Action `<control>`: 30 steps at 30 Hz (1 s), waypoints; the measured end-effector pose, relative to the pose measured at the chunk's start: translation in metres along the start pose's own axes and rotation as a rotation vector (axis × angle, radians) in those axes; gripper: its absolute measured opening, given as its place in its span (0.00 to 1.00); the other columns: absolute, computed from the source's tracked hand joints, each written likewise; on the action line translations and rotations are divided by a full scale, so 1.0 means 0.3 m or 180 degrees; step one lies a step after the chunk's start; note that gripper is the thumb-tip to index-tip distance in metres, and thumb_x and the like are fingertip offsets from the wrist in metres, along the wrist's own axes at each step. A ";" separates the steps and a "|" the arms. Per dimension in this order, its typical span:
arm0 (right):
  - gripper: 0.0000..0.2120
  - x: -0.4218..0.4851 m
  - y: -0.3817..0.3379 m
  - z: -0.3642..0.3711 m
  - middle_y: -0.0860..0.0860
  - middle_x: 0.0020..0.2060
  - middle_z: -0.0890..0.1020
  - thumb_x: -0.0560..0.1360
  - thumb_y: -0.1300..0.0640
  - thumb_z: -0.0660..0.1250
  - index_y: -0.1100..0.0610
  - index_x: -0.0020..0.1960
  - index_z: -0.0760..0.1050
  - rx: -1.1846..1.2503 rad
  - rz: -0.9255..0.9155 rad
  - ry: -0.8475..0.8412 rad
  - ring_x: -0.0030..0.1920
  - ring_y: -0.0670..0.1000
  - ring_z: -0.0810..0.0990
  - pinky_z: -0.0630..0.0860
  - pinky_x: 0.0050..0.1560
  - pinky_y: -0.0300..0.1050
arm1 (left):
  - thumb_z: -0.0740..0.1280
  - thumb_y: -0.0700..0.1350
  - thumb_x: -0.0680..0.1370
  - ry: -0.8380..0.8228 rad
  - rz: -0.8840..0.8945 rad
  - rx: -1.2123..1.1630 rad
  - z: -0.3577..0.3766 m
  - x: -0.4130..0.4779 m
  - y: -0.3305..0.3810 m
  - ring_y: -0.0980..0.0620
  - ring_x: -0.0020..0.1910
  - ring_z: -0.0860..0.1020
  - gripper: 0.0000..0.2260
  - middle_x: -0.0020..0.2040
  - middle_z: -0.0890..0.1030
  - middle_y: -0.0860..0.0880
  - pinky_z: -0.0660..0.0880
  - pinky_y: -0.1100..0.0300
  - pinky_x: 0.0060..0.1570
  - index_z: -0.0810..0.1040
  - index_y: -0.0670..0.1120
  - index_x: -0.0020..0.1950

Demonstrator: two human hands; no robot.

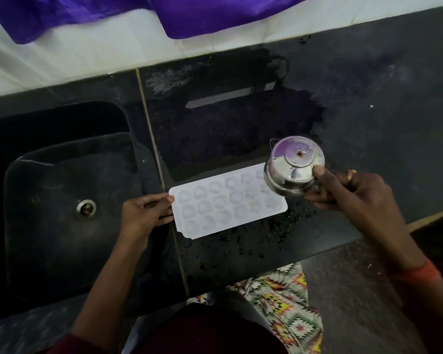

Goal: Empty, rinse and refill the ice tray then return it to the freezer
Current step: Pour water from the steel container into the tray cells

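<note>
Sink (49,175): dark basin at the far left, drain visible, nothing in it.
Left hand (141,213): fingers (161,199) pressed together along the short left edge of the ice tray (228,203) — likely steadying it so it cannot slide while filling.
Ice tray: white, lying flat on the wet black bench (368,98), just right of the sink; whether its cells hold water I cannot tell.
Kettle (293,167): small steel one, held over the tray's right end — apparently for refilling.
Right hand (353,192): fingers curled round the kettle's handle, thumb (319,172) pressing the lid, probably to keep it on.
</note>
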State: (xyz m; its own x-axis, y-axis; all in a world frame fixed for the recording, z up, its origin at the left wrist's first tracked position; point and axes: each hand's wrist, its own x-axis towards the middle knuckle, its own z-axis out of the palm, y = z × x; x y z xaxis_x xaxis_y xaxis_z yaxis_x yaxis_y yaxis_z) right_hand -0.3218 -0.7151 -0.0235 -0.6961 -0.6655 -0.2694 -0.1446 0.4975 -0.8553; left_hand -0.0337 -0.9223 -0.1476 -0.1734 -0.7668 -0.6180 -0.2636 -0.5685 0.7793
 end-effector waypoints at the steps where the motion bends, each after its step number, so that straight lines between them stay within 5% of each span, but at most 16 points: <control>1: 0.19 -0.007 0.001 -0.013 0.51 0.32 0.86 0.73 0.38 0.69 0.50 0.31 0.81 -0.0058 0.0017 -0.0015 0.39 0.51 0.88 0.84 0.42 0.46 | 0.75 0.38 0.75 0.0002 -0.0004 -0.0006 0.000 0.001 0.000 0.52 0.34 0.85 0.02 0.36 0.86 0.47 0.80 0.63 0.32 0.84 0.41 0.47; 5: 0.18 -0.031 -0.002 -0.047 0.46 0.30 0.85 0.74 0.38 0.68 0.47 0.31 0.81 -0.0499 -0.0061 -0.0020 0.36 0.43 0.86 0.77 0.39 0.29 | 0.75 0.38 0.75 -0.0002 0.0002 -0.0020 0.001 0.001 -0.001 0.52 0.35 0.86 0.03 0.36 0.86 0.47 0.80 0.63 0.32 0.83 0.41 0.47; 18: 0.18 -0.011 -0.009 -0.078 0.41 0.28 0.84 0.74 0.36 0.66 0.44 0.32 0.81 -0.1159 -0.0078 -0.0243 0.32 0.38 0.83 0.76 0.40 0.30 | 0.75 0.38 0.74 -0.0003 -0.0016 -0.0044 -0.005 0.014 -0.013 0.51 0.36 0.86 0.05 0.38 0.87 0.45 0.80 0.63 0.33 0.83 0.40 0.49; 23: 0.22 -0.005 -0.009 -0.085 0.41 0.28 0.84 0.74 0.37 0.66 0.50 0.30 0.82 -0.1329 -0.0131 -0.0237 0.31 0.38 0.82 0.76 0.40 0.32 | 0.75 0.37 0.74 0.0012 -0.0051 -0.0072 -0.004 0.017 -0.015 0.52 0.35 0.85 0.05 0.37 0.87 0.46 0.80 0.63 0.33 0.83 0.40 0.49; 30: 0.18 -0.004 -0.021 -0.086 0.41 0.28 0.83 0.74 0.36 0.65 0.44 0.31 0.81 -0.1412 -0.0117 -0.0297 0.30 0.37 0.81 0.72 0.36 0.27 | 0.75 0.37 0.74 0.0031 -0.0031 -0.0075 -0.005 0.014 -0.014 0.52 0.34 0.85 0.05 0.37 0.86 0.46 0.80 0.63 0.33 0.84 0.40 0.49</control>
State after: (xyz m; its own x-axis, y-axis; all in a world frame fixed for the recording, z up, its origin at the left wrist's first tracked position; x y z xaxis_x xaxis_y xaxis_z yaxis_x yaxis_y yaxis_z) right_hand -0.3381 -0.7031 -0.0062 -0.6214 -0.7244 -0.2985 -0.4695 0.6493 -0.5983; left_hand -0.0319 -0.9235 -0.1535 -0.1617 -0.7639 -0.6248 -0.2429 -0.5828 0.7755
